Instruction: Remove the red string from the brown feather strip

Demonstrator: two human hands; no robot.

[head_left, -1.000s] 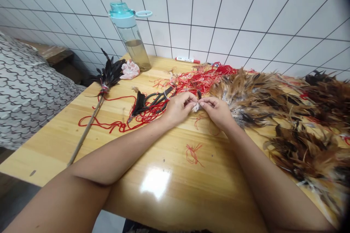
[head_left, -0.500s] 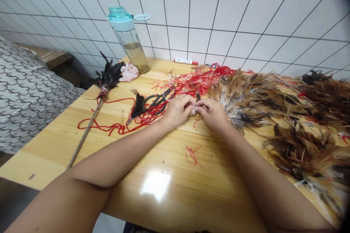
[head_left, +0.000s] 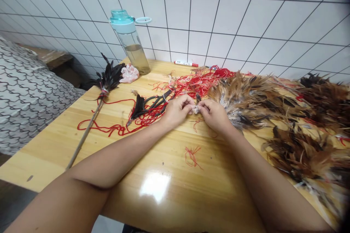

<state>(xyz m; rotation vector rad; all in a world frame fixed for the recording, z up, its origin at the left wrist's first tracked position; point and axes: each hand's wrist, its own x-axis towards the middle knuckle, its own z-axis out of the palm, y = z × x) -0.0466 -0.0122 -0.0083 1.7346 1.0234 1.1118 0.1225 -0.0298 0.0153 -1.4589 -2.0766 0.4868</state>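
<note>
My left hand (head_left: 179,111) and my right hand (head_left: 214,114) meet over the middle of the table, both with fingers pinched. Between the fingertips is a small feather (head_left: 198,99), its dark tip pointing up and its pale fluffy base low down; both hands grip it near that base. Just right of my right hand lies a large pile of brown and grey feathers (head_left: 248,98). To the left of my left hand are black-handled scissors (head_left: 155,102), with red cord (head_left: 120,128) tangled around them. Below my hands rests a small knot of red threads (head_left: 193,156).
A stick with black feathers bound at its top (head_left: 109,76) lies at the left. Behind it stand a water bottle (head_left: 136,54) and a crumpled pink cloth (head_left: 129,73). A red marker (head_left: 186,63) lies by the tiled wall. More brown feathers (head_left: 303,153) spread at the right.
The fingertips have drawn slightly apart, so more of the pale feather base shows between them. The view has tilted a little; everything else keeps its place.
</note>
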